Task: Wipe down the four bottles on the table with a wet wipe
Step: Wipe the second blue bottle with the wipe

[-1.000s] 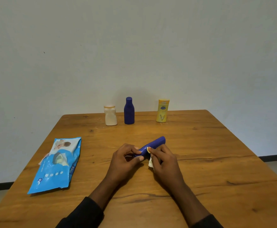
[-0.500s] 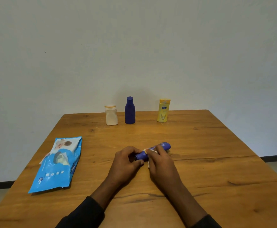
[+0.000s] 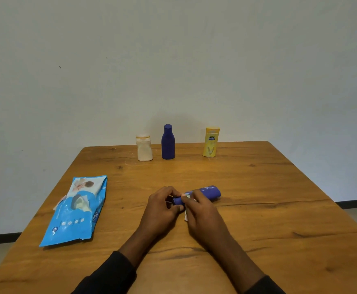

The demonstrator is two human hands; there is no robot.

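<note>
Head view: the lying bottle (image 3: 207,193) is held at its near-left end by the left hand (image 3: 162,206), whose fingers are curled round what seems to be the cap end, though that end is mostly hidden. A wet wipe (image 3: 186,217) is pinched by the right hand (image 3: 203,213) and pressed against the bottle just right of the left hand's grip; only small white scraps of it are seen at the fingertips and below the palm.

The bottle's long axis runs from near-left to far-right, and its uncovered length sticks out past the right hand toward the far right. That bare stretch lies closer to the right hand, so the wiping stroke is judged to be best carried outward along the axis, away from the left hand. Whether the bottle rests on the table (image 3: 279,209) or is raised slightly cannot be told.

Along the far edge three more stand upright and well apart from the hands: a white bottle (image 3: 144,148), a dark blue bottle (image 3: 168,143) just to its right, and a yellow bottle (image 3: 211,143) further right. A blue wipes pack (image 3: 78,209) lies flat at near left.
</note>
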